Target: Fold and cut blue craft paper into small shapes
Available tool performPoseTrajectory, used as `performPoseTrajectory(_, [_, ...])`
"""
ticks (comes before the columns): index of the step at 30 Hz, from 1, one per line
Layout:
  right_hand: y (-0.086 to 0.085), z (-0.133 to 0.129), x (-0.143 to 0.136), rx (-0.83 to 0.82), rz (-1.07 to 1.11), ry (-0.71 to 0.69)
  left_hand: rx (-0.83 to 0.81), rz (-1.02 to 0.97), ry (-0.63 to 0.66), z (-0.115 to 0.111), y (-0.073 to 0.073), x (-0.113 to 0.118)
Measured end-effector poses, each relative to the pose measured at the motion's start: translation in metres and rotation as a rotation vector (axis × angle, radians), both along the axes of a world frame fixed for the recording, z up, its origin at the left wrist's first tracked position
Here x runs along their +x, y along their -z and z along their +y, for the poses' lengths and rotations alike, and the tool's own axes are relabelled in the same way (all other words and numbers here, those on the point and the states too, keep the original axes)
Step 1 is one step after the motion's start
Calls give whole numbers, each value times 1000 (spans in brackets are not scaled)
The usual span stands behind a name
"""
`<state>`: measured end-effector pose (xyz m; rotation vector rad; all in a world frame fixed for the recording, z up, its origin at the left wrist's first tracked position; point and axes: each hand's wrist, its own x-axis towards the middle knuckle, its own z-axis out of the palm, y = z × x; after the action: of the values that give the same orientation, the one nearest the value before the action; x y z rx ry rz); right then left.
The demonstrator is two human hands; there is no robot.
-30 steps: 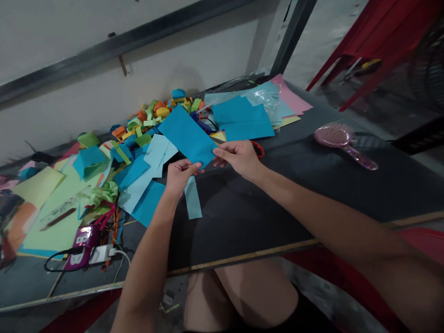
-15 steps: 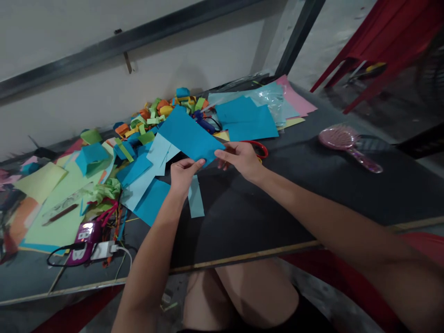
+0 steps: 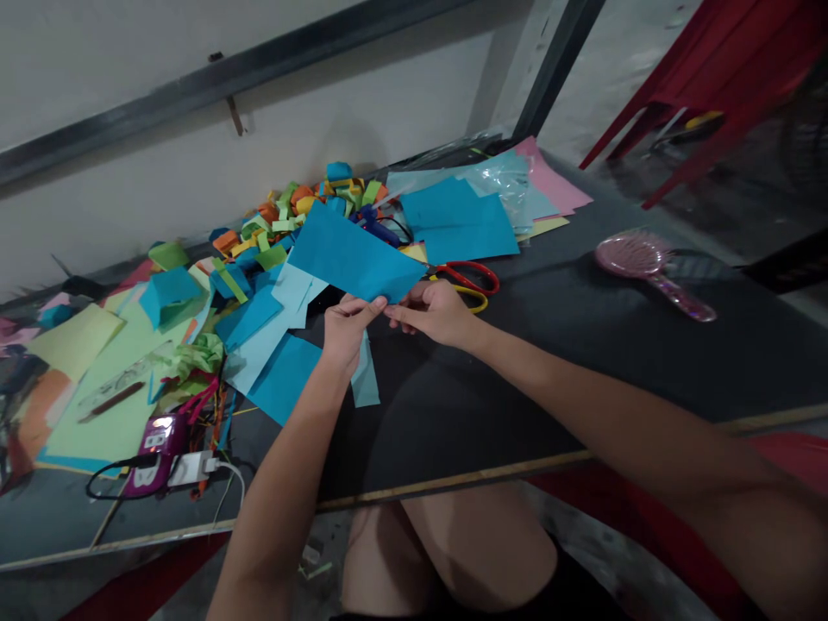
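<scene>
A blue paper sheet (image 3: 355, 254) is held up over the table, its near edge pinched between my two hands. My left hand (image 3: 349, 328) grips that edge with thumb on top and fingers beneath. Close beside it, my right hand (image 3: 436, 310) has its thumb and fingers closed on the same edge. Scissors with red and yellow handles (image 3: 475, 280) lie just past my right hand. A light blue strip (image 3: 366, 375) rests on the table below my left hand.
Folded colourful paper pieces (image 3: 278, 220) are heaped by the wall. Blue sheets (image 3: 459, 220) lie behind the scissors, and a pink hairbrush (image 3: 647, 263) is at the right. A purple power adapter (image 3: 155, 453) with cables sits at the left front.
My right hand has moved left and down, nearer to my left hand. The blue sheet has turned slightly, and more of the scissors now shows.
</scene>
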<state>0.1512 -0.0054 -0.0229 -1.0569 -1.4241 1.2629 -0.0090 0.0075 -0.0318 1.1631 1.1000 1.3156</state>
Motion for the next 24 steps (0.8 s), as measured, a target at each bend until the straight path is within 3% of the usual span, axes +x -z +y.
performPoseTrajectory(9, [2, 1, 3, 50, -7, -50, 79, -16, -143, 12, -15, -24])
performPoseTrajectory(18, [6, 3, 5, 51, -3, -73, 69, -167, -294, 28, -13, -49])
performPoseTrajectory(24, [7, 3, 6, 62, -32, -82, 122, -173, -308, 30, -17, -60])
